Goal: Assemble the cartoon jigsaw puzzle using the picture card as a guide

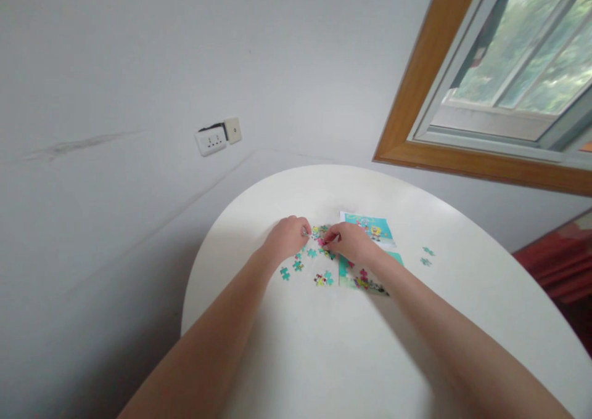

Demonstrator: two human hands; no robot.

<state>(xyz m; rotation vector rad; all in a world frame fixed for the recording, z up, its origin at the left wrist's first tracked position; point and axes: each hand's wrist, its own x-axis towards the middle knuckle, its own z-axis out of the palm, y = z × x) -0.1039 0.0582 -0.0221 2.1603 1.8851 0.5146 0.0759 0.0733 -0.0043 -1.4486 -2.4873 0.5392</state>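
Observation:
Both my hands rest on a round white table (324,345) over a cluster of small loose jigsaw pieces (319,233). My left hand (287,236) is curled, fingertips pinched at a piece on the cluster's left edge. My right hand (350,240) is curled too, fingertips pinching a pink-and-teal piece at the cluster's right side. More loose pieces (296,266) lie just below my left hand. A partly assembled teal puzzle section (365,277) lies under my right wrist. A printed picture card (372,227) lies beyond my right hand.
Two stray teal pieces (426,256) lie to the right on the table. A wall socket (211,140) sits on the grey wall behind. A wood-framed window (462,154) is at upper right. Something red (559,252) stands beyond the table's right edge.

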